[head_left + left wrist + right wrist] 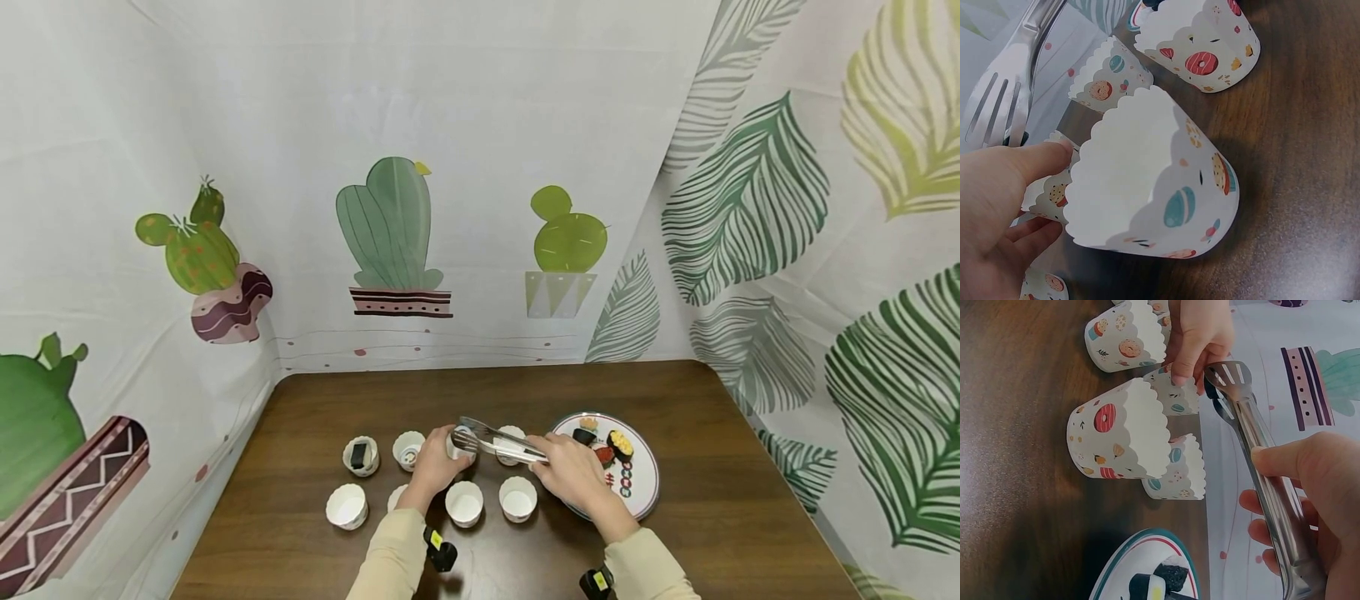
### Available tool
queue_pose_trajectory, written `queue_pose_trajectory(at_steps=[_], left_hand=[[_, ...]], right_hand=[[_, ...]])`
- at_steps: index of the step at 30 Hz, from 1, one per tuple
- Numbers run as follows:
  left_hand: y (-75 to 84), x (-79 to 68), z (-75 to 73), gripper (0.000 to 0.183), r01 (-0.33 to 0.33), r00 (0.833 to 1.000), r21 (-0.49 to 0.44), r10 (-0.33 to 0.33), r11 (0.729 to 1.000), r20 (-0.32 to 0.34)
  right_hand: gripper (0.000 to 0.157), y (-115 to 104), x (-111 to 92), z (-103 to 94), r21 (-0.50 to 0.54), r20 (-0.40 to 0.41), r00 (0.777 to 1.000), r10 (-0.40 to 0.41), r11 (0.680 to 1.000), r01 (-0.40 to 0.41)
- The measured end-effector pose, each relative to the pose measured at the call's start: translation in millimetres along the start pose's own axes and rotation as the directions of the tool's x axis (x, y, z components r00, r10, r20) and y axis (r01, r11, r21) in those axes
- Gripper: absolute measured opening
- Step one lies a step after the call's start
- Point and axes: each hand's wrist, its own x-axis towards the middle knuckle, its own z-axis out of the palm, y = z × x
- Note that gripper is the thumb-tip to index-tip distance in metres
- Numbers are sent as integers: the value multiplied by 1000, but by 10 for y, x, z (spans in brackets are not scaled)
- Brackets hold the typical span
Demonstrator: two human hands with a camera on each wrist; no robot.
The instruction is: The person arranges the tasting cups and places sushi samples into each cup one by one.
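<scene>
My left hand [433, 463] pinches the rim of a scalloped paper baking cup [1054, 194] in the back row, thumb and fingers on its sides. In my right hand [567, 468] is a pair of metal tongs [1266, 481] with slotted tips, gripped along the arms. The tips reach over the cup at my left hand. A small dark piece [1211, 390] shows between them; I cannot tell what it is. Close to the right hand lies a round plate [647, 475] with several sushi pieces, among them one with a yellow topping [620, 444].
More white paper cups stand in two rows: a front cup [464, 505], another front cup [517, 499] and a back cup [512, 433] nearby. A black-wrapped sushi piece [359, 456] lies in the back-left cup. The wooden table [720, 467] ends at a printed cloth [480, 350].
</scene>
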Motion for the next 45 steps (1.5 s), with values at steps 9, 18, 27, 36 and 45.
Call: queue_pose_trajectory(at_steps=[9,18,27,36,45], left_hand=[[-21,14,16,63,-9,1000,4,9,1000,-4],[-25,14,29,64,-9,1000,9,9,1000,1],[-39,15,41,64,-5,1000,9,5,1000,1],[-26,3,22,64,-9,1000,10,9,1000,3],[-32,13,28,65,-16,1000,4,16,1000,-4]], right_hand=[[38,-1,0,5,0,6,1000,-5,1000,5],[38,4,1,14,0,2,1000,0,1000,0],[39,5,-23,-4,-2,-1,1000,-3,1000,3],[39,15,-45,-11,-14,-18,1000,-10,1000,10],[42,39,-79,-50,-5,8,1000,-2,1000,2]])
